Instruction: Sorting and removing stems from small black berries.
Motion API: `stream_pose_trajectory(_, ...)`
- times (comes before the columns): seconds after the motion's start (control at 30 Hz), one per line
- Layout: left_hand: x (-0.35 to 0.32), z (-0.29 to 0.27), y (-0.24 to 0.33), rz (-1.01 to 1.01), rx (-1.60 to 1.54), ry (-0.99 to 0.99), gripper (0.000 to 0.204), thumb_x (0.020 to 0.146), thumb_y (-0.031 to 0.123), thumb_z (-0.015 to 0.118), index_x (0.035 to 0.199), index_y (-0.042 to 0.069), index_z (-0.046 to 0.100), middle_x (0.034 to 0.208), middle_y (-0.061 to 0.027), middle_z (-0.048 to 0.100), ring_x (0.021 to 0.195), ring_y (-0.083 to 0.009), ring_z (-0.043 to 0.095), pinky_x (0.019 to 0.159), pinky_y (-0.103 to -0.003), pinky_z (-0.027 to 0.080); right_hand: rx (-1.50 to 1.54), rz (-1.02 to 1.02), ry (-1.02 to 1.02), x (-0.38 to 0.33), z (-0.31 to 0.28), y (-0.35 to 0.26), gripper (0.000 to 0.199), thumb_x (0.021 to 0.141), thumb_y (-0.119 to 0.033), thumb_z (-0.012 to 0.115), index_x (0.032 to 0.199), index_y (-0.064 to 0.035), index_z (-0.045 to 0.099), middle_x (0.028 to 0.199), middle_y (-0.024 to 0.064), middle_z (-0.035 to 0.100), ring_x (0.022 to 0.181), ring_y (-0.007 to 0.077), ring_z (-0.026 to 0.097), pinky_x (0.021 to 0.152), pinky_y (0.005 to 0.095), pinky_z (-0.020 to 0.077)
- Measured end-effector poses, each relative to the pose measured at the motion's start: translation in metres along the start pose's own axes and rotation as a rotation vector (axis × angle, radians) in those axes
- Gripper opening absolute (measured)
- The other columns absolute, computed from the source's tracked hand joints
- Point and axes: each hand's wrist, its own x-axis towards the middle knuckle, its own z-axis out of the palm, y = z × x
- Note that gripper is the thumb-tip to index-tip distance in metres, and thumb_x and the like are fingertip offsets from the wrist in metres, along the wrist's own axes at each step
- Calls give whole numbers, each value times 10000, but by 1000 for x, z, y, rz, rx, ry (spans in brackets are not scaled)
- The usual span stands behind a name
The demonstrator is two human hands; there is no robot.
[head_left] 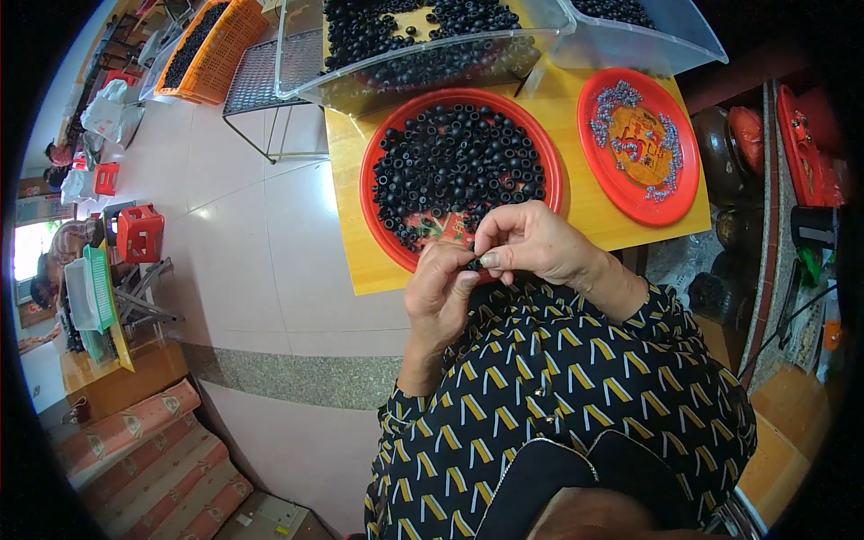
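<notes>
My left hand (438,292) and my right hand (531,243) meet at the near rim of a round red tray (382,148) heaped with several small black ring-shaped beads (459,162). Between the fingertips of both hands sits one small black bead (474,264); the fingers of each hand are pinched on it. A second red tray (684,193) to the right holds a scatter of tiny grey pieces (612,99) around its orange centre. Both trays rest on a yellow wooden table (346,180).
Two clear plastic bins (405,72) of black beads stand at the table's far edge. An orange crate (220,49) and a wire rack (261,76) are on the tiled floor to the left, with red stools (139,232) and other people further left. Dark jars (720,144) line the right.
</notes>
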Motion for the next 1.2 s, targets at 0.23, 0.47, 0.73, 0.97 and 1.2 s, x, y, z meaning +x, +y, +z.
stream_pose_trajectory(0.23,8,-6,10,132,47,-72,155,729,108,637,817,2,566,742,-78,534,682,-214,479,641,-326,380,178,165,-202,1,-7,-1,237,762,-91,639,921,55,544,749,88,584,627,114,582,542,198,481)
stream_pose_trajectory(0.47,13,-6,20,187,31,-160,171,719,108,645,829,-1,574,716,-77,529,643,-219,490,617,-327,389,241,174,-278,-7,-3,5,165,786,-86,602,881,41,557,760,70,586,633,108,588,539,190,481)
stream_pose_trajectory(0.73,12,-2,20,199,84,-159,172,708,79,649,827,-19,572,701,-84,530,637,-215,496,593,-312,392,219,174,-216,-6,-1,11,173,762,-114,638,812,26,549,670,69,586,541,90,571,479,176,468)
stream_pose_trajectory(0.97,0,7,24,-49,10,12,255,705,68,653,919,-36,560,752,-121,539,687,-250,512,641,-322,419,41,75,-26,-13,-12,-33,221,803,-151,576,924,29,536,792,108,604,615,114,594,524,213,493)
stream_pose_trajectory(1.2,-2,-33,2,65,590,72,214,690,-9,637,891,-25,564,774,-128,546,715,-265,507,648,-342,414,94,-659,299,-18,-104,-147,262,881,-212,452,976,12,550,799,79,589,699,92,534,568,189,444)
